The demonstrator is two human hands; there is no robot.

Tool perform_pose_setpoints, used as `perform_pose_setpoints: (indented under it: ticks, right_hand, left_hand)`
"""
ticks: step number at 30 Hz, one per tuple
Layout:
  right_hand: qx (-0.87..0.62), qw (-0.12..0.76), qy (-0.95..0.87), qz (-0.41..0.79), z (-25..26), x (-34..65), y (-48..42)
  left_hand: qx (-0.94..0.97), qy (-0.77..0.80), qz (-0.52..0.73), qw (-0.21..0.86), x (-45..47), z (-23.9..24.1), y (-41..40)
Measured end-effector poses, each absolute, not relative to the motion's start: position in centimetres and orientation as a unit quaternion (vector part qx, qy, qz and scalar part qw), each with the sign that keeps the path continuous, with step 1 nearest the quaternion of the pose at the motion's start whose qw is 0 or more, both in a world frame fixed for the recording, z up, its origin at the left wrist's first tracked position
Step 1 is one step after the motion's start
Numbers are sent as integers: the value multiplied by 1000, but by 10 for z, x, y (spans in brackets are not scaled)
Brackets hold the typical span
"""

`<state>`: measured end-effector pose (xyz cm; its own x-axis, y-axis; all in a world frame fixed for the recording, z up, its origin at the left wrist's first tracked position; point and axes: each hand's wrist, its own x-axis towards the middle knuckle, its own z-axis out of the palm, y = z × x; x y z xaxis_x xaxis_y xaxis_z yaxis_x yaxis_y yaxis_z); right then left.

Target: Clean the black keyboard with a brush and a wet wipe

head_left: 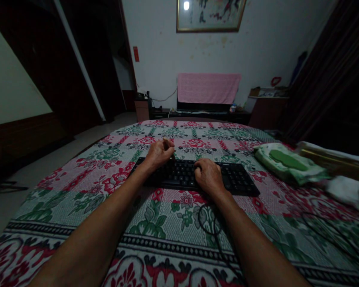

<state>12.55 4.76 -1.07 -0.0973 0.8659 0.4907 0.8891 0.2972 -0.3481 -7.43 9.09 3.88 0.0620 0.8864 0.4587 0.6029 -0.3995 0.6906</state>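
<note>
Head view: the keyboard (182, 175) lies flat on the flowered tablecloth (176, 207), set crosswise in front of me, probably so that both arms reach it evenly. My left hand (159, 153) is raised over its left part, fingers bent and thumb drawn in toward them – whether a small thing is pinched there I cannot tell – while my right hand (209, 173) lies half curled over the keys right of the middle, with no held thing visible, though its fingertips are hidden. Off to the right, the green wipes pack (287, 159) sits beyond the keyboard's end, apparently leaving my arms room.
</note>
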Motion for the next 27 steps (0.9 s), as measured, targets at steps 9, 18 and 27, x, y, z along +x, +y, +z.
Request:
perform_pose_setpoints:
  ticks: [9,18,27]
  right_hand:
    - [-593,312,-742,-17,-10,125,48]
    - [-595,344,-726,2,-1,143,57]
    - [-623,323,-713,-9,-6,153,60]
  left_hand:
    - [710,531,438,152,-74,39,89]
    - [657,528,465,270,-79,43,92]
    - [701,544,421,190,-82,40,92]
